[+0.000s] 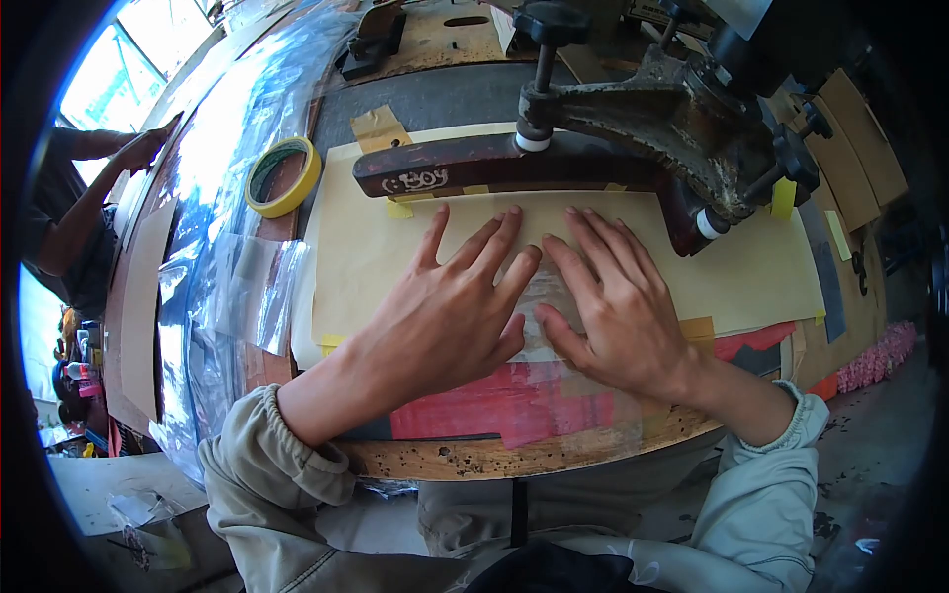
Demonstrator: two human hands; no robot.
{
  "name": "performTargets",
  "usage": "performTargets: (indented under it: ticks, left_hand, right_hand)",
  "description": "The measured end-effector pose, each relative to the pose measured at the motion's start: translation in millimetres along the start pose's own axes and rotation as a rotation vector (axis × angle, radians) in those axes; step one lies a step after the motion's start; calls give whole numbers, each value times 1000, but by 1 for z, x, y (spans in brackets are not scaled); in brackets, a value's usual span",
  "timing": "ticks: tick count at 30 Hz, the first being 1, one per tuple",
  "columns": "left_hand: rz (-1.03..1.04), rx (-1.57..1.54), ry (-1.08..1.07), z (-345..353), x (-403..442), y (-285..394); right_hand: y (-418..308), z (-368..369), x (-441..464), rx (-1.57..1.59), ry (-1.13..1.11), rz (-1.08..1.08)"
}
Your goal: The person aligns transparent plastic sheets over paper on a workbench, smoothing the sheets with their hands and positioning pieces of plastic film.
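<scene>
My left hand (460, 287) rests palm down with fingers spread over a cream sheet of paper (386, 267). Beside it my right hand (618, 306) lies on the same sheet, its fingers stretched toward the dark bar. Between the two hands a small piece of clear film (544, 287) shows. Just beyond my fingertips a dark red-brown bar (465, 166) lies along the paper, held by a metal clamp arm (633, 114) with black knobs. Pink tape (494, 405) covers the board below my wrists.
A roll of yellow tape (310, 183) stands left of the paper. Shiny clear plastic sheeting (217, 119) covers the left side. A wooden board edge (534, 457) runs in front of me. At the far left, another person (74, 208) has hands on a surface. Cardboard (845, 148) leans at the right.
</scene>
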State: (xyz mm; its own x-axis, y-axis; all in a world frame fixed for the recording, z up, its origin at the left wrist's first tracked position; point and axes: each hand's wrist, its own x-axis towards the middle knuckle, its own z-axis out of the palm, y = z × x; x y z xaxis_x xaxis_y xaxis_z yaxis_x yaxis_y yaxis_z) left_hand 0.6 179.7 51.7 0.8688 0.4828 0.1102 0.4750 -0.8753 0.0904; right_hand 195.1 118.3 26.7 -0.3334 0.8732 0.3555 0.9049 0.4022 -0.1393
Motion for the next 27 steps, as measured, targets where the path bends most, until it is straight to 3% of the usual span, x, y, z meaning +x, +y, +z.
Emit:
performTargets:
  ticks: [27]
  left_hand:
    - [-15, 84, 110, 13, 0, 8]
  right_hand:
    - [-2, 0, 1, -31, 38, -16]
